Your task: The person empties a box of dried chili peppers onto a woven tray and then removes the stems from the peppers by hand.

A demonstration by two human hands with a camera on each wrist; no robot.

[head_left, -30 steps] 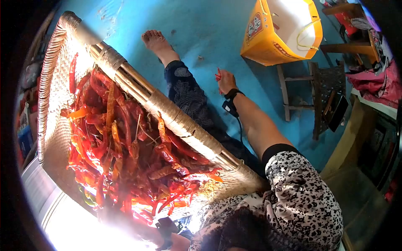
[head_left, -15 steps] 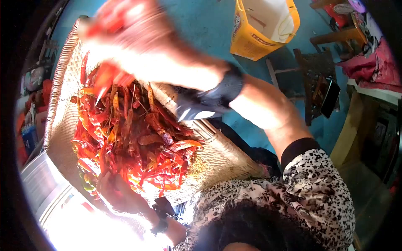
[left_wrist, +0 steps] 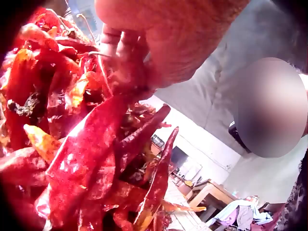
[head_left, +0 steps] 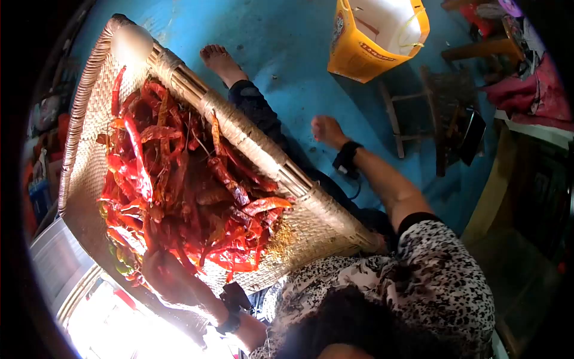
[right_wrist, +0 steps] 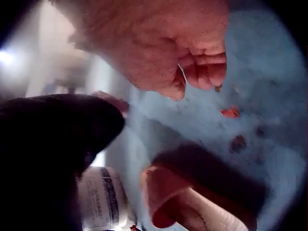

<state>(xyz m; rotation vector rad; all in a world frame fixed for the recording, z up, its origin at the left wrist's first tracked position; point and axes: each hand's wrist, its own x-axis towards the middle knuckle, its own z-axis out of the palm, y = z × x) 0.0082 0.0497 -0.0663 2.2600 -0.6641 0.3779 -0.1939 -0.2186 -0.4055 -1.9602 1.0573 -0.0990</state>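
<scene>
Dried red chili peppers (head_left: 179,197) are heaped in a wide woven bamboo basket (head_left: 323,227) across the person's lap. At the near side of the heap, the left hand (head_left: 173,281) reaches in among them. In the left wrist view its curled fingers (left_wrist: 127,48) pinch the top end of a broad, shiny red chili pepper (left_wrist: 86,149). Out past the basket's right rim, the right hand (head_left: 327,130) hangs over the blue floor. Its fingers are curled in, with no pepper showing in them; a tiny dark bit (right_wrist: 218,88) shows at one fingertip.
A yellow bag (head_left: 373,63) stands open on the blue floor (head_left: 299,72), near a small wooden stool (head_left: 412,113). The person's bare foot (head_left: 224,63) is past the basket rim. A red scrap (right_wrist: 230,113) shows against the floor. Bright light falls at lower left.
The right hand, first over the floor with a red pepper, swept across the basket and is back over the floor without it. A bright red pepper now tops the heap. The left hand stays in the heap.
</scene>
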